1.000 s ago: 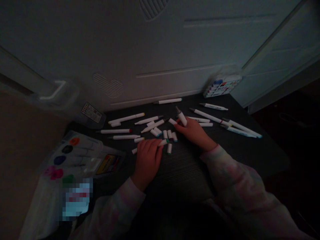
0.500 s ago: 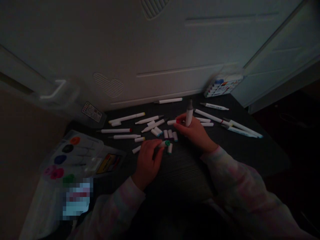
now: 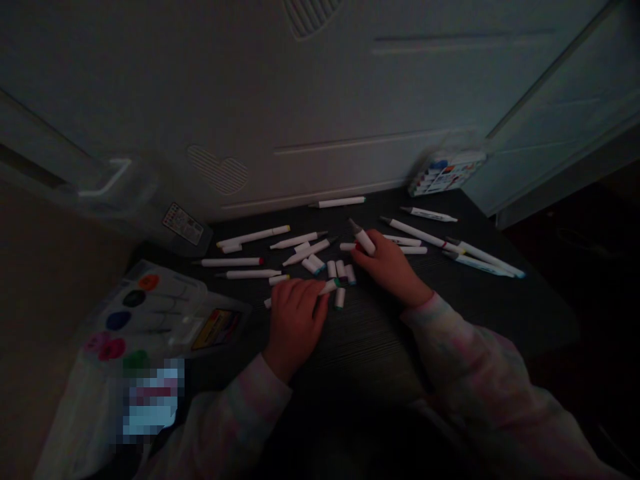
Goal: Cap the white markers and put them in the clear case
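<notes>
White marker [image 3: 363, 239], tip tilted up, sits pinched in the right hand [image 3: 393, 270]; the left hand [image 3: 295, 320] curls closed over a green-ended marker [image 3: 330, 286] on the dark table [image 3: 380, 340]. Loose caps [image 3: 341, 269] lie between them. The printed pack [image 3: 445, 171] beyond is too dim to read.

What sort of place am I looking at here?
Probably a dim room at home: a dark table strewn with white markers, set against white panelled doors, with a clear marker case at its left.
</notes>
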Demonstrator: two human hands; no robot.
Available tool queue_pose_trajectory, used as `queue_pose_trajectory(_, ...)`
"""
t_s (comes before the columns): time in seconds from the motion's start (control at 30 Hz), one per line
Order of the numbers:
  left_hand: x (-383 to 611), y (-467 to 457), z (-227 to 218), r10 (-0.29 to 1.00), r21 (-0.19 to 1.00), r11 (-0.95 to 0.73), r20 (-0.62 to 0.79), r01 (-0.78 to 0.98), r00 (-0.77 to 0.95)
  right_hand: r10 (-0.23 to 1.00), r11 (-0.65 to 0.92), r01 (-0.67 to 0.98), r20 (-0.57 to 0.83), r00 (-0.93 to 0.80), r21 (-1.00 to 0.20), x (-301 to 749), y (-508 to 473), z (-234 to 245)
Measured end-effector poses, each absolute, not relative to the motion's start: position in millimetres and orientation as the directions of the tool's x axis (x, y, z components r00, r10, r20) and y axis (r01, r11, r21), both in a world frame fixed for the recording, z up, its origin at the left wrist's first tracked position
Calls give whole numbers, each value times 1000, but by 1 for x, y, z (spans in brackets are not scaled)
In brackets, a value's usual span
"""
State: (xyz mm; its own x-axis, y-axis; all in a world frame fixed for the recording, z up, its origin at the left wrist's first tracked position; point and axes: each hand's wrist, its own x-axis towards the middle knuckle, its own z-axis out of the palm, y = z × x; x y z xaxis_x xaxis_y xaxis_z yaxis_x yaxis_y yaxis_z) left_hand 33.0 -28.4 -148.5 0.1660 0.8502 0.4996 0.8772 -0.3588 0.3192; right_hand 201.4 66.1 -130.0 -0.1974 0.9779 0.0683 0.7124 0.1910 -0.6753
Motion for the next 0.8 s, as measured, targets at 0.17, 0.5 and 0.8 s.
queue_pose_trajectory(0.17, 34, -27, -149, 883, 233, -324, 423, 917, 204, 976, 190, 799, 19, -219, -571, 203, 68, -133)
queue_pose_trajectory(0.5, 34, -24, -152, 912, 216, -300, 349, 929, 213, 969, 216, 825, 8, -248, -522, 201, 67, -135)
queue_pose_trajectory(0.8, 33, -10, -148, 890, 147, -267, 416, 952, 185, 968, 227, 810, 31, -250, -541, 202, 66, -133)
